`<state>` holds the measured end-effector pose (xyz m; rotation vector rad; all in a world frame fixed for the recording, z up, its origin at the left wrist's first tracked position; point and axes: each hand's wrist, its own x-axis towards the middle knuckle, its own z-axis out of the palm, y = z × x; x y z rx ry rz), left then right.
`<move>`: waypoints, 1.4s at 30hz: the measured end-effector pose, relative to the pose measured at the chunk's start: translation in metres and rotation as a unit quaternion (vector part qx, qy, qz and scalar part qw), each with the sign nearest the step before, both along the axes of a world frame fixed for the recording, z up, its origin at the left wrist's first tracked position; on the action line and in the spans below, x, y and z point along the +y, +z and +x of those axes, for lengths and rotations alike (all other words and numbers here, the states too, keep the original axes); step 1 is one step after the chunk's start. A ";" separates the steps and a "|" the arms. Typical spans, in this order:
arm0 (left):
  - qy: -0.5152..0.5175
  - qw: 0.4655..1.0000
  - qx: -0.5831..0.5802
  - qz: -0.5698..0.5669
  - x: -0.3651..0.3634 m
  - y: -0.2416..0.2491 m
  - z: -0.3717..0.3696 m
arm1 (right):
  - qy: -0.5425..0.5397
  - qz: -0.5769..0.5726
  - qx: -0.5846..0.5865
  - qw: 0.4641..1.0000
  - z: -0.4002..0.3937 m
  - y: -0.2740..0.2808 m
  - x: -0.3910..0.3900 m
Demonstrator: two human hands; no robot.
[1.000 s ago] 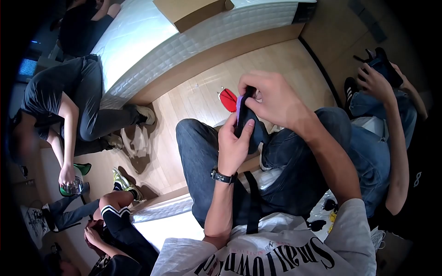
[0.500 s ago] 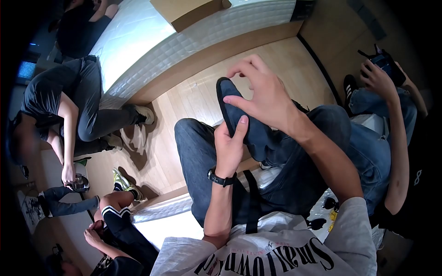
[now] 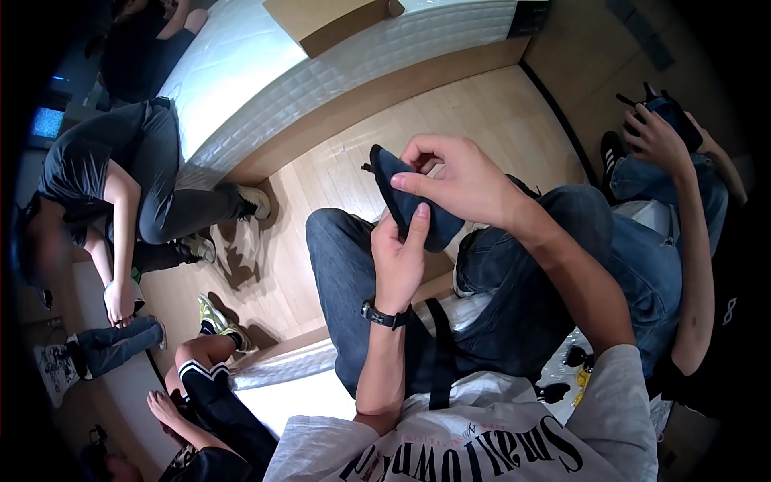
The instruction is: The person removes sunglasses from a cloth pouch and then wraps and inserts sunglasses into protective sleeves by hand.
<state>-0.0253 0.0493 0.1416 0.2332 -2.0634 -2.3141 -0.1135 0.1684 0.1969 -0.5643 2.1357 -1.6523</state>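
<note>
A dark blue fabric piece with black edging point(image 3: 438, 223) is held up in front of my knees, folded to a narrow tip at its upper left. A short dark tab point(image 3: 368, 167) sticks out near that tip. My left hand point(image 3: 400, 255), with a black watch on the wrist, grips the lower edge, thumb laid along its face. From above, my right hand point(image 3: 462, 181) pinches the upper part, thumb against the fabric and fingers curled behind. The fabric's far side is hidden by my hands.
Dark sunglasses point(image 3: 554, 391) and a small yellow thing point(image 3: 581, 376) lie by my right hip. Across the wooden floor point(image 3: 313, 185) stands a plastic-wrapped mattress point(image 3: 233, 72) with a cardboard box point(image 3: 325, 24) on it. At right, a person holds a dark strapped item point(image 3: 673, 116); others sit at left.
My right hand has come down and closed on the fabric, which now looks more folded and tilted. The person at left no longer shows the dark round item.
</note>
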 end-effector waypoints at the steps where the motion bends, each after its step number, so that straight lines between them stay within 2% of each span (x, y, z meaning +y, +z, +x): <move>1: 0.019 0.999 -0.023 0.030 0.001 0.003 0.000 | -0.001 0.000 0.000 1.000 0.000 -0.002 0.000; 3: 0.037 0.996 -0.047 0.060 0.002 0.005 -0.001 | -0.010 -0.063 0.008 0.998 0.000 -0.009 -0.001; 6: 0.059 0.994 0.002 0.096 0.003 0.007 -0.003 | -0.013 -0.085 -0.023 0.996 0.001 -0.007 -0.001; 8: 0.085 0.991 -0.005 0.101 0.005 0.013 -0.002 | -0.003 -0.082 -0.038 0.996 -0.001 -0.005 -0.001; 9: 0.064 0.993 -0.016 0.097 0.000 0.013 -0.001 | 0.007 -0.078 -0.056 0.995 -0.001 -0.003 0.000; 14: 0.084 0.984 0.020 0.159 0.002 0.013 -0.002 | 0.034 -0.114 -0.001 0.993 0.000 0.003 0.000; 16: 0.089 0.984 0.011 0.152 0.003 0.018 -0.004 | 0.026 -0.143 -0.023 0.989 -0.001 -0.002 -0.002; 17: 0.084 0.985 0.048 0.143 0.004 0.017 -0.007 | 0.030 -0.118 -0.031 0.992 -0.001 0.002 0.001; 22: 0.060 0.990 0.008 0.129 -0.002 0.018 -0.003 | 0.044 -0.158 -0.023 0.986 -0.003 -0.003 -0.001; 24: 0.052 0.991 0.023 0.120 -0.003 0.016 -0.002 | 0.010 -0.180 -0.042 0.983 -0.002 -0.008 -0.006; 26: 0.070 0.986 0.062 0.138 -0.002 0.014 -0.005 | 0.006 -0.147 0.005 0.989 -0.002 0.003 -0.003; 27: 0.080 0.980 0.057 0.170 -0.005 0.011 -0.006 | 0.003 -0.198 -0.030 0.980 0.000 0.005 -0.006; 28: 0.092 0.974 0.042 0.204 -0.006 0.012 -0.002 | 0.012 -0.202 -0.066 0.977 0.000 0.009 -0.003; 30: 0.080 0.975 0.051 0.199 -0.005 0.017 -0.005 | 0.019 -0.177 -0.084 0.981 -0.003 0.007 0.001; 32: 0.104 0.989 0.064 0.082 0.000 0.022 -0.004 | 0.024 -0.175 -0.116 0.977 0.000 0.012 0.003; 34: 0.119 0.988 0.069 0.066 0.001 0.018 -0.004 | 0.077 -0.210 -0.162 0.961 0.001 0.013 0.004; 36: 0.096 0.992 0.064 0.052 0.001 0.011 -0.003 | 0.092 -0.207 -0.134 0.965 -0.001 0.008 0.004; 39: 0.135 0.988 0.061 0.036 0.004 0.008 -0.003 | 0.068 -0.161 -0.139 0.975 -0.001 0.006 0.006; 42: 0.170 0.984 0.051 0.030 0.004 0.014 -0.004 | 0.022 -0.181 -0.179 0.967 -0.001 0.007 0.005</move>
